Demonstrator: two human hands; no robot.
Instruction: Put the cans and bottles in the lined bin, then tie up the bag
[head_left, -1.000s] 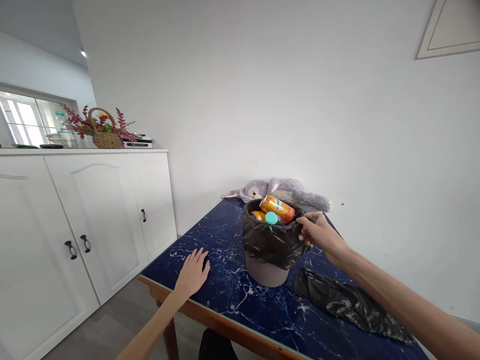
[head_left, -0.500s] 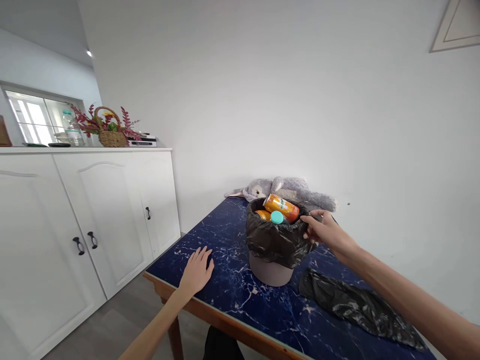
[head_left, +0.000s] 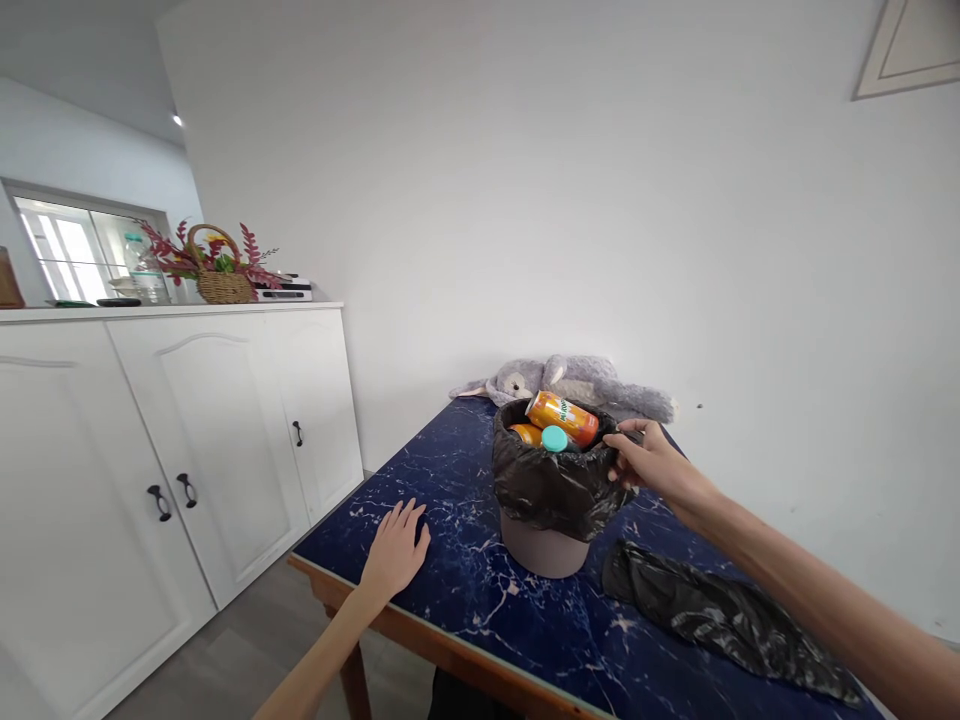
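A small grey-brown trash bin (head_left: 544,548) stands on the blue marbled table (head_left: 442,540), lined with a black trash bag (head_left: 551,490) folded down over its rim. An orange drink can (head_left: 562,417) lies tilted on top inside it. Beside that show a second orange item (head_left: 526,434) and a turquoise bottle cap (head_left: 554,438); the rest of the contents is hidden. My right hand (head_left: 645,455) pinches the bag's edge at the right of the rim. Flat on the table near its front left edge rests my left hand (head_left: 395,548), fingers spread, holding nothing.
A folded black plastic bag (head_left: 720,615) lies right of the bin, under my right forearm. Behind the bin a grey plush toy (head_left: 577,378) lies against the wall. At left, a white cabinet (head_left: 180,450) carries a flower basket (head_left: 223,285) and a plastic bottle (head_left: 142,268).
The view has shifted very slightly. Both hands and the bin keep the same positions, with my right hand still at the bag's edge.
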